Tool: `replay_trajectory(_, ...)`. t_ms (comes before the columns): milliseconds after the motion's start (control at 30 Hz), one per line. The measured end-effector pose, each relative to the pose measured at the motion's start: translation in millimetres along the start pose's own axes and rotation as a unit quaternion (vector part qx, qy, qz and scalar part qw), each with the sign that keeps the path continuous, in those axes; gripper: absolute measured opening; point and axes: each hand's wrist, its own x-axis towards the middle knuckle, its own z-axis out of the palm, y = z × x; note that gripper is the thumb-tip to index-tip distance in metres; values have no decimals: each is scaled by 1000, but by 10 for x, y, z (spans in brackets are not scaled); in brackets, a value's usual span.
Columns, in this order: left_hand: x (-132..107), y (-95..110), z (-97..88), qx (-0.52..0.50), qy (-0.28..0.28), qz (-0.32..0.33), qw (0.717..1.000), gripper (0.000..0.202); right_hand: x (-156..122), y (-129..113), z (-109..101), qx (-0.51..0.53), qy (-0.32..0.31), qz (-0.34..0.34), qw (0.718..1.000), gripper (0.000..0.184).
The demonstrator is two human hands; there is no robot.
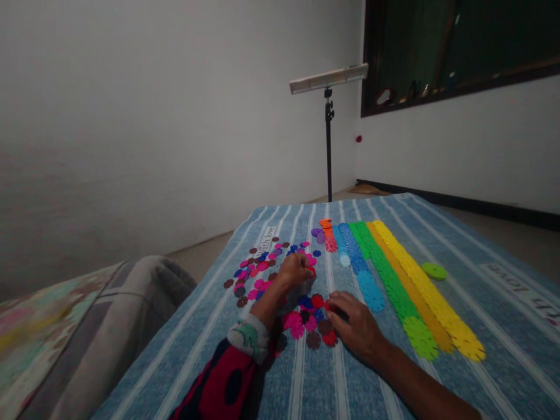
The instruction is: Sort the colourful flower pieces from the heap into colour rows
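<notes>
Loose plastic snowflake discs in pink, blue, brown, red and black lie scattered on a striped blue cloth (pixel 210 326). My left hand (pixel 294 271) is over the pile, fingers pinched at a red disc (pixel 312 272). Lower and to the right, my right hand (pixel 353 322) has its fingertips closed at another red disc (pixel 326 305). A pink disc (pixel 296 325) and a brown disc (pixel 313 340) lie between the wrists. To the right run overlapping rows: a blue row (pixel 356 256), a green row (pixel 389 286), an orange-yellow row (pixel 413 289) and a yellow row (pixel 429 286).
Short orange (pixel 326 224) and purple (pixel 319 235) groups lie at the far end of the rows. A light green stack (pixel 434 270) sits to their right. Beyond the cloth stands a lamp on a black pole (pixel 329 151). Grey bedding (pixel 144 309) is at left.
</notes>
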Motion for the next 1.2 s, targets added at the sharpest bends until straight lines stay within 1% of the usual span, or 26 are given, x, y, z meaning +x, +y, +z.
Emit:
replay_trajectory(100, 265, 202, 158, 7, 0, 8, 1000, 13, -4, -14, 0, 3, 7, 8, 1000, 13)
replay_trajectory(200, 540, 356, 317, 25, 18, 6, 1000, 10, 19, -25, 5, 5, 4, 9, 1000, 14)
replay_trajectory(300, 756, 440, 419, 57, 33, 14, 998, 9, 32, -26, 11, -5, -2, 10, 1000, 15)
replay_trajectory(433, 899, 486, 469, 82, 24, 26, 996, 9, 30, -17, 23, -12, -7, 13, 1000, 16)
replay_trajectory(533, 923, 486, 487, 94, 17, 36, 995, 11, 28, -5, 37, -10, -5, 7, 1000, 18)
replay_trajectory(700, 894, 441, 512, 94, 22, 57, 994, 20, 26, 5, 43, -15, -7, 11, 1000, 20)
replay_trajectory(867, 794, 375, 498, 94, 48, 39, 994, 23, 29, -18, 16, -18, -12, 1, 1000, 19)
replay_trajectory(967, 706, 362, 502, 102, 46, 28, 993, 21, 30, -35, 3, -29, -17, 6, 999, 19)
replay_trajectory(1067, 630, 419, 534, 118, 46, 14, 992, 24, 25, -34, 2, -38, -20, 8, 999, 19)
replay_trajectory(1200, 589, 595, 575, 132, 57, -15, 990, 36, 21, -16, 3, -43, -25, -1, 999, 19)
